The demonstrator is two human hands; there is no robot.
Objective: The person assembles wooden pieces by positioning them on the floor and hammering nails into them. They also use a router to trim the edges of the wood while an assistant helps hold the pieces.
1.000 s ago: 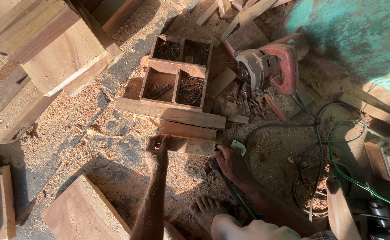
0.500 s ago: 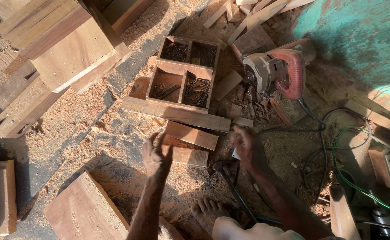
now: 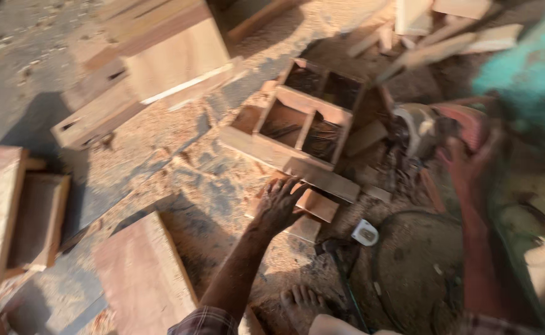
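The wooden block (image 3: 317, 205) lies on the sawdust floor (image 3: 160, 167) just in front of the compartment box (image 3: 303, 121). It looks stiff, solid and rather light, best taken by its long edges. The left hand (image 3: 278, 205) rests spread on it, not clenched. The right hand (image 3: 471, 164) closes on the red power saw (image 3: 437, 127), which seems heavy; its handle is the safe hold.

Wooden block (image 3: 314, 205) under left hand (image 3: 278, 201), before compartmented box (image 3: 306, 118); saw (image 3: 430, 127) right.
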